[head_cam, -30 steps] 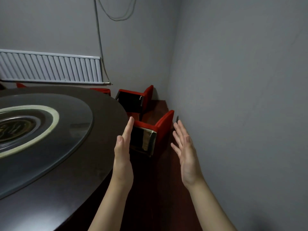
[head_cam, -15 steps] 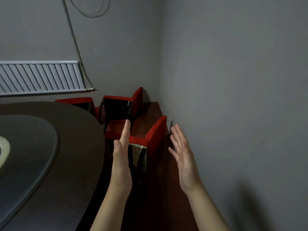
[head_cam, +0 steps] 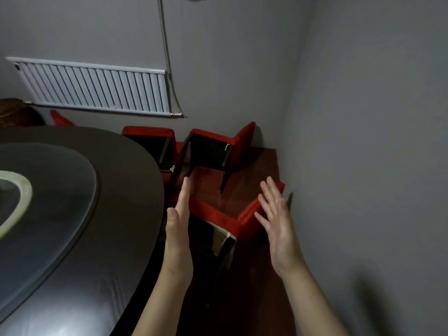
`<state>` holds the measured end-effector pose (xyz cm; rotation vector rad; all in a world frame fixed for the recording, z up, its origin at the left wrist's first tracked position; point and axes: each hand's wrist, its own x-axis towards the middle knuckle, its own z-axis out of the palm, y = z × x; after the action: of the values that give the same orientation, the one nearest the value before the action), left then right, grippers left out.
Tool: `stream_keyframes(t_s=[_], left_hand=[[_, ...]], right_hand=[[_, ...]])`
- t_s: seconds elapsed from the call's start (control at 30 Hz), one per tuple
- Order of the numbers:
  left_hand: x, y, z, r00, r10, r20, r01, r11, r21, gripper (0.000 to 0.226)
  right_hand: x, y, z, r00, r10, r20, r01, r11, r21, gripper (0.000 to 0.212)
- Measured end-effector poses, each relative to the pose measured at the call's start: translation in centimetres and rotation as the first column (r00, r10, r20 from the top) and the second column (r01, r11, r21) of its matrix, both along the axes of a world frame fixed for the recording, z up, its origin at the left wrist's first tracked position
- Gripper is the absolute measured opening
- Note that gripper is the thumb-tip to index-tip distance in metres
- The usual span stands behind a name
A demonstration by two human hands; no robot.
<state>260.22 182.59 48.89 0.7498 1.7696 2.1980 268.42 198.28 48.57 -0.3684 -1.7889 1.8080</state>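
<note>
Left hand (head_cam: 178, 229) and right hand (head_cam: 278, 226), fingers straight and holding nothing, flank a red chair (head_cam: 247, 218) between the desk (head_cam: 126, 190) and the wall (head_cam: 363, 141). It is probably rigid and weighty (padded cloth, easy to grip), so take hold of both sides.

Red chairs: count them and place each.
4. Nearest chair between left hand and right hand; corner chair behind it; third chair against the table; fourth chair, mostly hidden, below the radiator. More may be hidden.
</note>
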Motion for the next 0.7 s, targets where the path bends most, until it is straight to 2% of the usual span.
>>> stream_keyframes(t_s=[0.1,0.23,0.3,0.43,0.57,0.7], left_hand=[[-4.6,2.9,-0.9,1.000,0.019,0.000,-0.019,1.000,0.002,0.090],[-9.5,6.4,-1.2,0.999,0.045,0.014,-0.045,0.999,-0.023,0.083],[-11.8,8.1,-1.3,0.998,0.056,0.012,-0.056,0.998,-0.031,0.083],[-15.4,11.0,-1.8,0.996,0.088,0.010,-0.087,0.995,-0.055,0.079],[-18.1,13.9,-2.5,0.984,0.173,0.031,-0.170,0.982,-0.077,0.079],[-19.5,18.5,-2.4,0.963,0.269,0.014,-0.266,0.959,-0.092,0.078]], right_hand=[[-4.6,3.1,-0.4,1.000,-0.008,0.021,0.009,1.000,-0.004,0.055],[-8.9,6.9,-0.6,1.000,0.010,0.028,-0.011,1.000,0.006,0.078],[-11.1,9.0,-0.9,1.000,0.003,0.030,-0.003,1.000,-0.001,0.082],[-15.3,12.5,-2.0,0.999,0.024,0.040,-0.021,0.998,-0.052,0.068],[-19.7,15.4,-3.1,0.991,0.120,0.063,-0.116,0.991,-0.068,0.073],[-23.7,19.6,-3.7,0.969,0.242,0.051,-0.236,0.967,-0.097,0.065]])
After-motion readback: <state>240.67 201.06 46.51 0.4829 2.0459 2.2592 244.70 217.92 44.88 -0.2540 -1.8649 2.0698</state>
